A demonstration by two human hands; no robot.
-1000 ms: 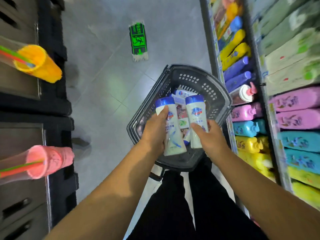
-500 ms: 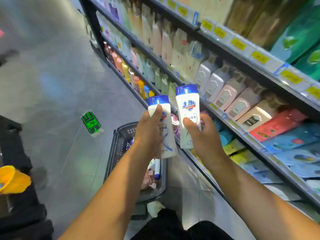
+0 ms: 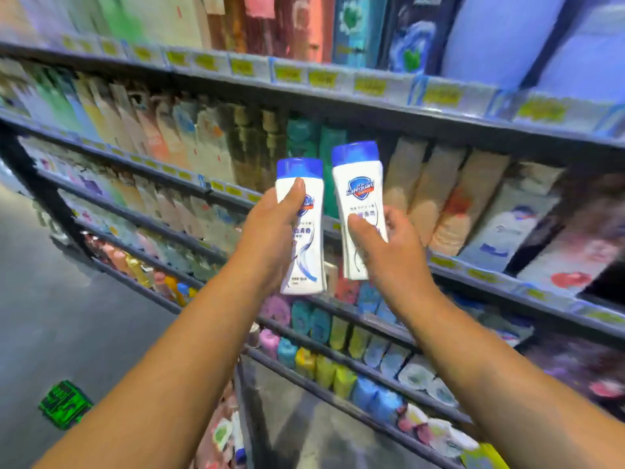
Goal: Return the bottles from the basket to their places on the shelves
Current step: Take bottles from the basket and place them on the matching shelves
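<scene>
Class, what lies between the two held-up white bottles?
Nothing: head view shows a bare gap between left bottle and right bottle, blurred shelf goods behind.

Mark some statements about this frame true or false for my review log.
1. The left hand and the right hand each hold one white bottle: left bottle, right bottle. True.
2. Both bottles stand on a shelf. False: both are held in the air before the shelves.
3. The right bottle is held higher than the left bottle. True.
4. The bottles are upside down. False: their blue caps point up.
</scene>
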